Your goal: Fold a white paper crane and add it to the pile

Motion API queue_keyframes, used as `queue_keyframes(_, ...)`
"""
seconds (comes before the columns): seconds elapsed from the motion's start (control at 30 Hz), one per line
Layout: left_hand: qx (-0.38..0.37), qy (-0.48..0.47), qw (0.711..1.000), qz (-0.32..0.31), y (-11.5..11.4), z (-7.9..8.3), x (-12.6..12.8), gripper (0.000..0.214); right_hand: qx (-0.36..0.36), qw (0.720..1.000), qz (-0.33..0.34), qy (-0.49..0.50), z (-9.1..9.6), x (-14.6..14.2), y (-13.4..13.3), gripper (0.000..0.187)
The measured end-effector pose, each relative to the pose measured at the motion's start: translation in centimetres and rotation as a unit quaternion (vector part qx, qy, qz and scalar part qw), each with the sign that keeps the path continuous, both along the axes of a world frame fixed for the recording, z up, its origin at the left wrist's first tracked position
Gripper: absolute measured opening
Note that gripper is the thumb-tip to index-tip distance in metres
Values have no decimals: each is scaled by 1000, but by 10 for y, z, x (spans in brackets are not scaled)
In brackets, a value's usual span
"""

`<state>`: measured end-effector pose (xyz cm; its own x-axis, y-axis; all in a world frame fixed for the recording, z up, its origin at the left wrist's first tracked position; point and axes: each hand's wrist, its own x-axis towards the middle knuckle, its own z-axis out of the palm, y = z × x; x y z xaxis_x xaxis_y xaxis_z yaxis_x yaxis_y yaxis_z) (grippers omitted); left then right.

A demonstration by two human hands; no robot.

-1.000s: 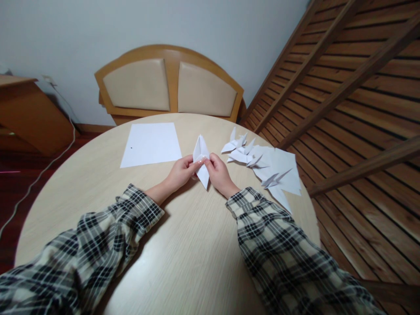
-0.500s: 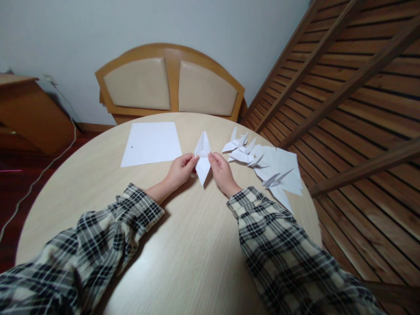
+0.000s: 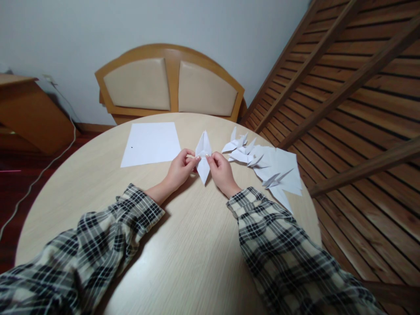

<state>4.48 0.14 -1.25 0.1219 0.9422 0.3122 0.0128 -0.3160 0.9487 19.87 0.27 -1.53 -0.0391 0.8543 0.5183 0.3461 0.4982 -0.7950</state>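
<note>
A white folded paper [image 3: 204,168], shaped like a long diamond with points at top and bottom, is held between both hands over the table. My left hand [image 3: 181,168] pinches its left edge near the middle, thumb on top. On the opposite edge, my right hand [image 3: 223,171] is closed with its thumb on the paper's face, close to the other thumb. The fingers behind the paper are mostly hidden. Several white folded paper cranes [image 3: 243,153] lie to the right of my right hand, some resting on white paper sheets [image 3: 285,168].
A flat white sheet [image 3: 152,142] with a small dark dot lies at the back left of the round wooden table [image 3: 197,245]. Behind the table stands a padded headboard [image 3: 138,85]. Wooden slats [image 3: 361,109] rise along the right, and a white cable [image 3: 42,173] runs down the left.
Both thumbs have moved slightly inward across the middle of the folded paper. The paper has shifted a little to the right; the cranes and sheets are unchanged.
</note>
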Motion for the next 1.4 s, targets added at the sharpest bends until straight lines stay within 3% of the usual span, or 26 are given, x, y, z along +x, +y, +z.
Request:
queue_keyframes(0.1,-2,-38,999,-8,2,-3,0,28,8,1000,-13,8,3,0,-2,35)
queue_keyframes(0.3,34,9,999,-39,0,-3,1,14,26,1000,12,9,6,-2,-7,30)
queue_keyframes(0.5,36,32,997,-57,-5,0,2,17,82,996,13,-44,8,-4,-10,17)
queue_keyframes(0.73,37,7,999,-38,0,-4,0,30,132,984,32,-114,11,-1,-14,23)
queue_keyframes(0.93,49,33,998,-4,1,-6,0,28,154,974,9,-165,11,-1,-15,25)
queue_keyframes(1.13,25,27,998,-41,-1,-6,2,28,144,982,-32,-122,10,-1,-13,11)
queue_keyframes(1.23,25,44,997,-59,-1,-5,3,25,143,983,-68,-96,10,-1,-13,20)
queue_keyframes(1.4,3,88,986,-140,-5,-1,2,21,163,976,-93,-112,11,0,-13,40)
